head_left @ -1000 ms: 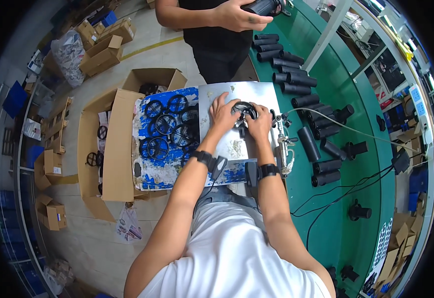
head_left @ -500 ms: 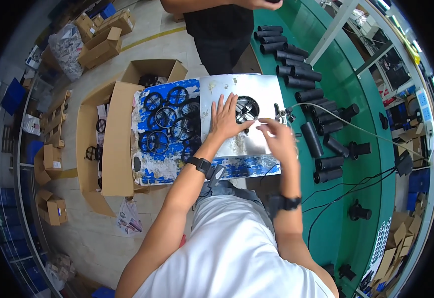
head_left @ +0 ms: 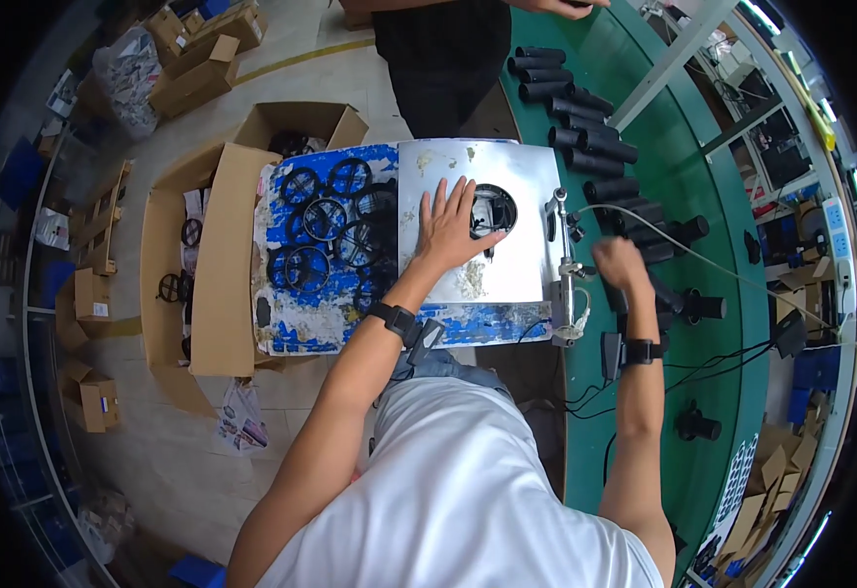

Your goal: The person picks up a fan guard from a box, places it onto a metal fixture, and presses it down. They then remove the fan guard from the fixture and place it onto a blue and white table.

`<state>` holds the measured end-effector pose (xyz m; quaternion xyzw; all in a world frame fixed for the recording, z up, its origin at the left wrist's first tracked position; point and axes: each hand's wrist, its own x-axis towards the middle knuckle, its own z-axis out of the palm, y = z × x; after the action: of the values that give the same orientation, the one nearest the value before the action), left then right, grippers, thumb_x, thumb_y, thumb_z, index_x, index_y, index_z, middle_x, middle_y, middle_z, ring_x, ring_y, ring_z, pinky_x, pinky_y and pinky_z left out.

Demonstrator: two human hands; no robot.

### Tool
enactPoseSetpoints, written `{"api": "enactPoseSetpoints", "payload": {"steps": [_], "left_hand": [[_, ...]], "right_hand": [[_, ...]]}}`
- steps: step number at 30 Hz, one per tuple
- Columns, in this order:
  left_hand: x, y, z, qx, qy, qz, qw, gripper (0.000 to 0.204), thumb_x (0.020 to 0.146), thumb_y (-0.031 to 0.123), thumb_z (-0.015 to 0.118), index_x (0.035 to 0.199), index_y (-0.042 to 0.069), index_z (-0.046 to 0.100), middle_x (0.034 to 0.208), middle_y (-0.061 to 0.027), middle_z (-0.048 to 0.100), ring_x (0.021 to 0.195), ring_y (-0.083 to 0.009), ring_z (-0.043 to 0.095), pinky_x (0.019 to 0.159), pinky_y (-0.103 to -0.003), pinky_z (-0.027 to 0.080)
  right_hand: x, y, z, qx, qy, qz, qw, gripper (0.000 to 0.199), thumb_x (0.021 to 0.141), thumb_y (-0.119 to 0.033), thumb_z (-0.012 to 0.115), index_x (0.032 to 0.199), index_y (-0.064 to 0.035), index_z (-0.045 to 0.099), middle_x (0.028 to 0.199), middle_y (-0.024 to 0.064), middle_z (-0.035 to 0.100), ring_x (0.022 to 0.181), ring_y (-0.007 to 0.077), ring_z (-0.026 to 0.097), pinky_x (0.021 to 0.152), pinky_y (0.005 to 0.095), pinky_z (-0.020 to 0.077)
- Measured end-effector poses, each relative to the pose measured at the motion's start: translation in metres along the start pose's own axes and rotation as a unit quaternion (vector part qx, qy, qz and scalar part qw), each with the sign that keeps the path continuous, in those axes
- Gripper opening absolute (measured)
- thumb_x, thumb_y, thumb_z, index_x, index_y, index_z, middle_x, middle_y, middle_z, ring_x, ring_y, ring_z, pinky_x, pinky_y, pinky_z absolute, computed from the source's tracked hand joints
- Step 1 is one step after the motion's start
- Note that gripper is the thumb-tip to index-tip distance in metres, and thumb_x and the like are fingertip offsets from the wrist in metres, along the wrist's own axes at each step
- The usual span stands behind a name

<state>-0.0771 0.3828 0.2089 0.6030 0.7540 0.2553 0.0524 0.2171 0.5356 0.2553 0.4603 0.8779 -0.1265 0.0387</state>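
My left hand [head_left: 453, 235] lies flat on a shiny metal plate [head_left: 522, 279], fingers stretched out. Its thumb reaches the lower edge of a round black ring part [head_left: 514, 211]; the ring's inside is partly bright and hard to make out. Over the green table to the right, my right hand [head_left: 619, 263] is closed, fingers curled, among black tubes. Whether it grips anything is hidden. Between the hands, a long silver metal device [head_left: 561, 304] with a pale hose stands along the plate's right side.
Several black spoked rings [head_left: 326, 220] lie on the worn blue-and-white board [head_left: 350, 323] left of the plate. An open cardboard box [head_left: 221, 304] adjoins it. Black tubes [head_left: 600, 165] line the green table [head_left: 585, 377], crossed by cables. Another person [head_left: 441, 69] stands at the far side.
My right hand has moved right, from beside the ring part to the tubes on the green table. My left hand stays on the plate. The silver device now shows fully.
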Motion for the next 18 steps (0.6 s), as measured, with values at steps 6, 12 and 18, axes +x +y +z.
{"api": "enactPoseSetpoints", "payload": {"steps": [6,12,18], "left_hand": [[-0.006,-0.007,0.009,-0.052,0.111,0.172,0.977,0.044,0.079,0.026,0.066,0.116,0.005,0.057,0.129,-0.0153,0.054,0.129,-0.0338,0.042,0.104,-0.051,0.028],[0.007,-0.010,-0.045,0.063,-0.061,0.354,0.931,0.040,0.077,0.025,0.064,0.112,0.007,0.060,0.113,-0.0115,0.061,0.120,-0.0262,0.049,0.101,-0.046,0.032],[0.038,-0.012,-0.032,0.125,-0.226,0.388,0.884,0.038,0.078,0.023,0.063,0.110,0.004,0.060,0.104,-0.0108,0.065,0.101,-0.0247,0.058,0.098,-0.042,0.034]], "right_hand": [[0.063,-0.117,-0.056,-0.025,-0.040,-0.008,0.999,0.023,0.078,-0.025,0.063,0.084,-0.0041,0.069,0.087,0.0172,0.069,0.085,0.0278,0.069,0.071,0.0427,0.0552],[0.093,-0.204,0.013,-0.152,-0.090,-0.088,0.980,0.023,0.080,-0.022,0.064,0.097,-0.0100,0.073,0.102,0.0099,0.070,0.096,0.0221,0.067,0.077,0.0330,0.0542],[0.110,-0.203,0.016,-0.143,-0.141,0.003,0.980,0.022,0.085,-0.021,0.059,0.099,-0.0137,0.074,0.103,0.0039,0.071,0.096,0.0182,0.067,0.077,0.0307,0.0527]]}}
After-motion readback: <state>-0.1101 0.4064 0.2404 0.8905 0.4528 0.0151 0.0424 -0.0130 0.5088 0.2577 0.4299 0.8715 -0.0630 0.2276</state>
